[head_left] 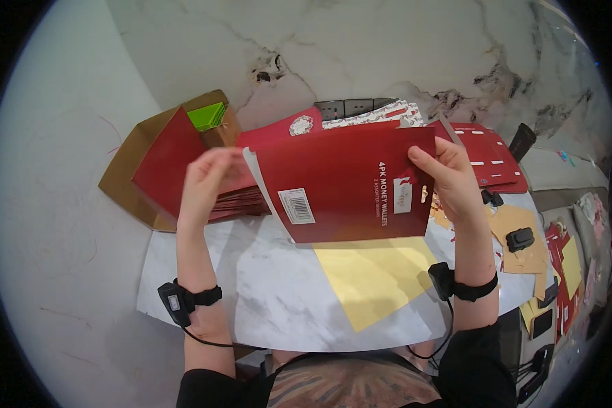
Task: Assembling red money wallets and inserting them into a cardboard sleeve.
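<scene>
My right hand (449,173) grips the right edge of a large red card packaging sleeve (340,197), thumb on the face towards me. The sleeve is tilted above the table, with a white barcode label, pale print and a hang hole showing; its left edge stands slightly apart and looks pale inside. Near its upper left corner is my left hand (207,180), fingers bent and smeared by motion, so I cannot tell whether they hold anything. Behind that hand a cardboard box (126,170) contains red card sheets and a green plastic basket (207,117).
A yellow sheet (381,279) lies on the marbled table (265,299). Behind the sleeve are white-and-red patterned papers (367,117) and a pink-red sheet (279,129). To the right lie red cards (486,156), brown paper pieces (523,224) and a black device (520,239).
</scene>
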Available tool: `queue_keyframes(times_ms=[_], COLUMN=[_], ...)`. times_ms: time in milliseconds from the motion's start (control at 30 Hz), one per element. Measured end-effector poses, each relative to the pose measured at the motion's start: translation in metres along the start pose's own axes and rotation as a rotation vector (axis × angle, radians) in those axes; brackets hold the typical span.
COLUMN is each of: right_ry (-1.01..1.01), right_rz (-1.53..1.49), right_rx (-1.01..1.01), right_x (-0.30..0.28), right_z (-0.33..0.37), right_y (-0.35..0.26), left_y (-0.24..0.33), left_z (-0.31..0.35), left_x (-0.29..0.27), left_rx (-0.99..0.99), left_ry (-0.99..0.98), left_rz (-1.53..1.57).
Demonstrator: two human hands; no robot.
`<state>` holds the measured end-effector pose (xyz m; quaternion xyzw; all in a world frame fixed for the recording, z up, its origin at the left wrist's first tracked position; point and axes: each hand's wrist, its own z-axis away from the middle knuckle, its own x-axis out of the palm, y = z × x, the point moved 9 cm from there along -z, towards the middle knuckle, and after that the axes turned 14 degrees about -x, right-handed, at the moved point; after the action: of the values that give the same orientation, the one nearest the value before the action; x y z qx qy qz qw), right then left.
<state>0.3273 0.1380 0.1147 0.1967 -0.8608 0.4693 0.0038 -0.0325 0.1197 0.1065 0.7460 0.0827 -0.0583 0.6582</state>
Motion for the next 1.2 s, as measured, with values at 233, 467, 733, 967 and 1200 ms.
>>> queue_keyframes(times_ms=[233, 467, 733, 967, 1200], right_ry=[-0.05, -0.093, -0.134, -0.059, -0.059], right_rz=[-0.096, -0.196, 0.089, -0.039, -0.245], right_rx=[0.255, 0.351, 0.372, 0.368, 0.544], right_x=[0.043, 0.055, 0.057, 0.05, 0.059], right_z=[0.02, 0.031, 0.035, 0.031, 0.041], right_y=[0.043, 0.048, 0.055, 0.048, 0.06], left_y=[0.073, 0.039, 0.041, 0.055, 0.039], left_z=[0.049, 0.033, 0.041, 0.047, 0.037], left_x=[0.093, 0.107, 0.119, 0.127, 0.116], left_rx=[0.574, 0.408, 0.573, 0.694, 0.566], left_ry=[0.14, 0.041, 0.025, 0.126, 0.031], left_rz=[-0.881, -0.604, -0.622, -0.785, -0.629])
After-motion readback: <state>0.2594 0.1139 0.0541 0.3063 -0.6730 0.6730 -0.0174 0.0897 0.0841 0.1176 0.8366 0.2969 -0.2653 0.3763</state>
